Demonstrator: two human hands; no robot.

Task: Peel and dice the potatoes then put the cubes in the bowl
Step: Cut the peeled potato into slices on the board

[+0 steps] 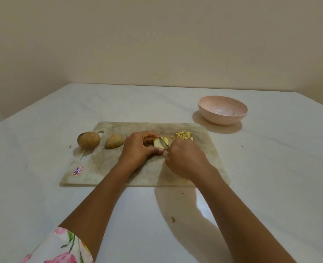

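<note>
Dicing in hand: left hand (137,147) pinches the potato piece (157,142) on the board (103,168), right hand (185,158) grips the knife (164,144) across it. Cubes (184,135) lie at two o'clock, bowl (223,118) beyond; next, likely crosswise cuts.

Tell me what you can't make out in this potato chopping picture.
Head view only:
1. Knife: handle hidden inside the right hand; only some blade shows.
2. Cut potato piece: partly covered by the left hand fingers and the blade.
3. Sticker on the cutting board: lettering too small to read surely.
4. Scrap on the table: too small to tell peel from potato.
</note>
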